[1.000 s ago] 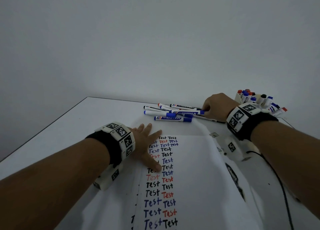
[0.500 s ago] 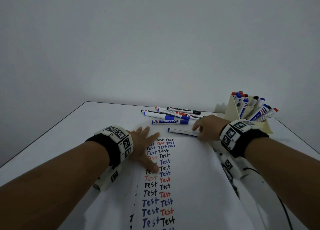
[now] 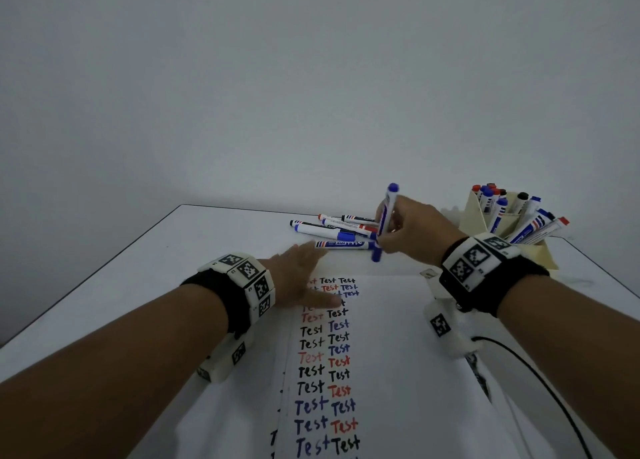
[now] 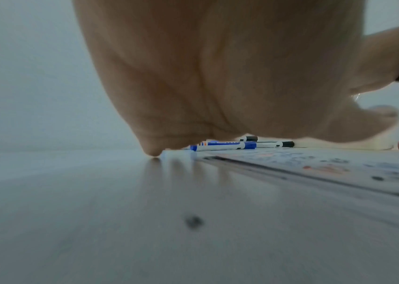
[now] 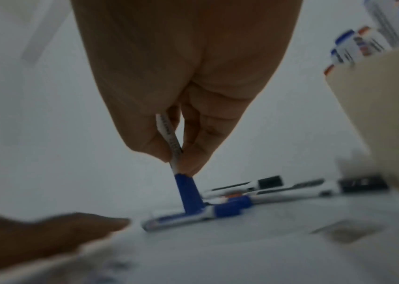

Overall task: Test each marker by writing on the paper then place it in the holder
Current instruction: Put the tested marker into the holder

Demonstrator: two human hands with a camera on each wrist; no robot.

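My right hand (image 3: 398, 230) pinches a blue marker (image 3: 385, 221) nearly upright above the far edge of the paper (image 3: 388, 354), its cap end pointing down. In the right wrist view the same blue marker (image 5: 186, 192) hangs from my fingertips (image 5: 191, 163), capped. My left hand (image 3: 298, 278) lies flat with fingers spread on the paper's far left corner, over rows of "Test" writing. Several loose markers (image 3: 336, 228) lie on the table behind the paper. The beige holder (image 3: 485, 216) stands at the far right with several markers in it.
A white table (image 3: 173, 268) carries everything; its dark edges run along the left and right. A black cable (image 3: 540, 382) trails from my right wrist across the paper's right side. A plain wall rises behind the table.
My right hand picked a blue marker out of the pile, dragged it toward the paper, then lifted and turned it upright. My left hand stayed pressed on the paper.
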